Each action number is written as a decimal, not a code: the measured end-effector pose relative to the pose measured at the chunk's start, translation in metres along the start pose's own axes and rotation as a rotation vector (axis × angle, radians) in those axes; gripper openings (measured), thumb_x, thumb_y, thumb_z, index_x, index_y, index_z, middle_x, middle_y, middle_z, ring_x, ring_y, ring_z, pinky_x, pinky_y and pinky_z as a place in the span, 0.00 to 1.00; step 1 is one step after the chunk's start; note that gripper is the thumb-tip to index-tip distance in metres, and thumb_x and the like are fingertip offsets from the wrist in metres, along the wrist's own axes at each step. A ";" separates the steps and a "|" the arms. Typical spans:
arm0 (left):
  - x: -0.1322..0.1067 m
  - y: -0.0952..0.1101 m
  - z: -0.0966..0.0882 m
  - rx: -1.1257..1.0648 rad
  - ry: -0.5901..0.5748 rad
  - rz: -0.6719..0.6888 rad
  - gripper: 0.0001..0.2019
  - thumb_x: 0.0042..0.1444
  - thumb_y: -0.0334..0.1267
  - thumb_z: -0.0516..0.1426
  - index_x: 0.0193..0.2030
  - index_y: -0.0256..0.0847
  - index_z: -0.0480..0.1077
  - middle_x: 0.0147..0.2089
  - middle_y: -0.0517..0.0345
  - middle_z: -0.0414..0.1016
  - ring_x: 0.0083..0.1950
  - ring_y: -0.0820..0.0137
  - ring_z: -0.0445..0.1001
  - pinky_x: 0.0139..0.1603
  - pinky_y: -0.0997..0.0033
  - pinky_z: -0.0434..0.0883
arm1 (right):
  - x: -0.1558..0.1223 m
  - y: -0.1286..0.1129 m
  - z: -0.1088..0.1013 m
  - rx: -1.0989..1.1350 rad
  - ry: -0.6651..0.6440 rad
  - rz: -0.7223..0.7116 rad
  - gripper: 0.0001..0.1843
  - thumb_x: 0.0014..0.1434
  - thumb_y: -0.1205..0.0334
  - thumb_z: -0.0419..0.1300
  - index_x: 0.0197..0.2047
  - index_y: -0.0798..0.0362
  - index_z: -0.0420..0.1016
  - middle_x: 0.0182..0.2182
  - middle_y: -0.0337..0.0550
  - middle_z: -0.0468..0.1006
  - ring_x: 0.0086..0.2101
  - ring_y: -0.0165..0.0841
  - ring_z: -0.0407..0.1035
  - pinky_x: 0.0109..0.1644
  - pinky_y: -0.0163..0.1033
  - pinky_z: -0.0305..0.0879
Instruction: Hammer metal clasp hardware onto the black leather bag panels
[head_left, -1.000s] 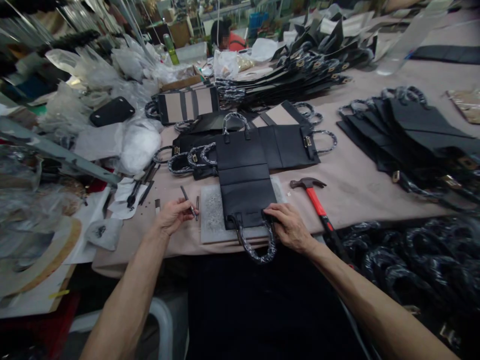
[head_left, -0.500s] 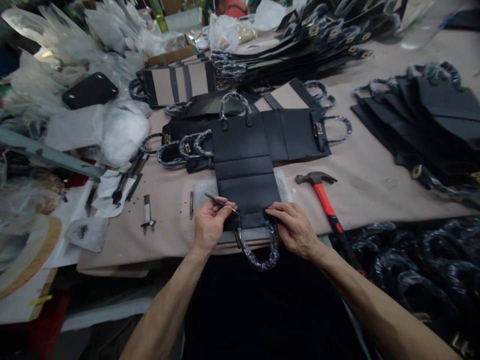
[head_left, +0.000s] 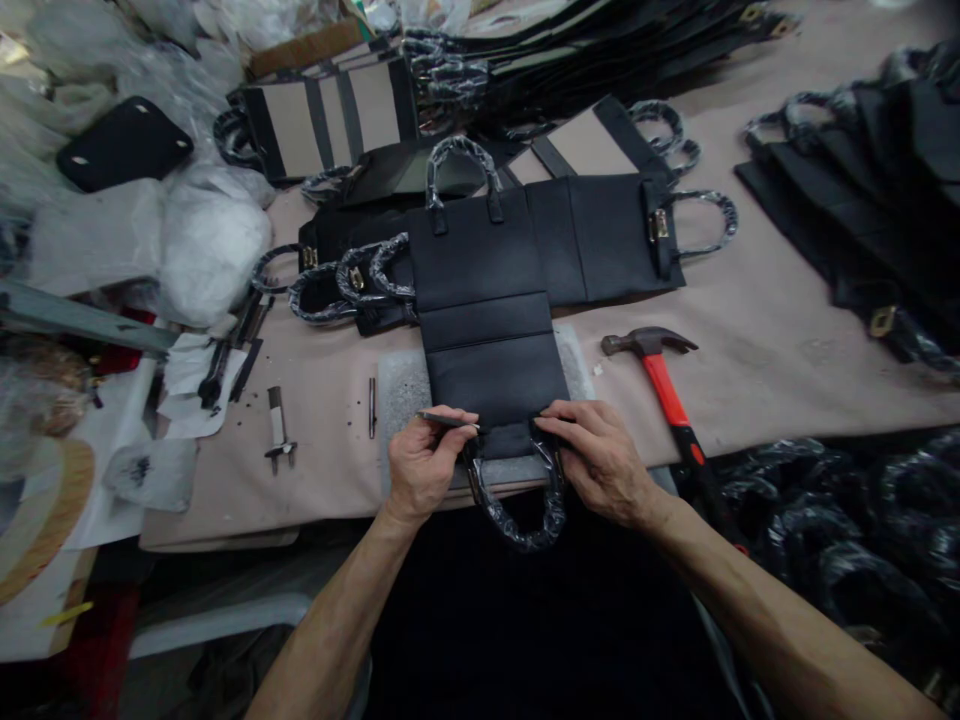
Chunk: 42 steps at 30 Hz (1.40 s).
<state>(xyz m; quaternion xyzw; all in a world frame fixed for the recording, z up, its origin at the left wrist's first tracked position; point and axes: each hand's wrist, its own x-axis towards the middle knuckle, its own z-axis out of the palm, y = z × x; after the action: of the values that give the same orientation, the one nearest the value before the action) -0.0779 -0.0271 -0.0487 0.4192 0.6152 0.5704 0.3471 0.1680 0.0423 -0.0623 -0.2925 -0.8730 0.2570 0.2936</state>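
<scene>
A black leather bag panel [head_left: 491, 375] lies lengthwise before me, its near end over a grey slab [head_left: 399, 375]. A plastic-wrapped handle [head_left: 523, 540] loops off that near end past the table edge. My left hand [head_left: 420, 462] is closed in a pinch on a thin dark metal rod [head_left: 441, 418], held nearly level at the handle's left base. At the right base, my right hand [head_left: 604, 462] pinches the handle's end against the panel edge; its fingertips hide part of the joint. A second wrapped handle [head_left: 461, 150] arches from the panel's far end.
To the right lies a claw hammer [head_left: 660, 385] with a red and black grip. A small metal tool [head_left: 277, 430] and a slim rod [head_left: 372, 408] lie at left. More black panels [head_left: 862, 190] are stacked at right. Plastic bags [head_left: 214, 245] crowd the left side.
My view has dipped and come closer. The rod in my left hand now lies flatter, its tip hidden by the fingers. My right hand keeps its place on the handle base.
</scene>
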 end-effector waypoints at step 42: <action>0.003 -0.013 -0.005 0.145 -0.058 0.123 0.06 0.61 0.38 0.64 0.43 0.40 0.76 0.39 0.53 0.85 0.41 0.64 0.85 0.47 0.66 0.81 | 0.040 -0.020 -0.025 -0.262 -0.454 -0.140 0.21 0.68 0.65 0.55 0.62 0.59 0.74 0.66 0.61 0.67 0.63 0.50 0.62 0.67 0.59 0.62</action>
<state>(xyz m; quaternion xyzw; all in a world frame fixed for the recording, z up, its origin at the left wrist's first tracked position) -0.0850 -0.0259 -0.0610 0.4963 0.6178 0.5322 0.2979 0.1511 0.0619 -0.0180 -0.2017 -0.9605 0.1797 0.0668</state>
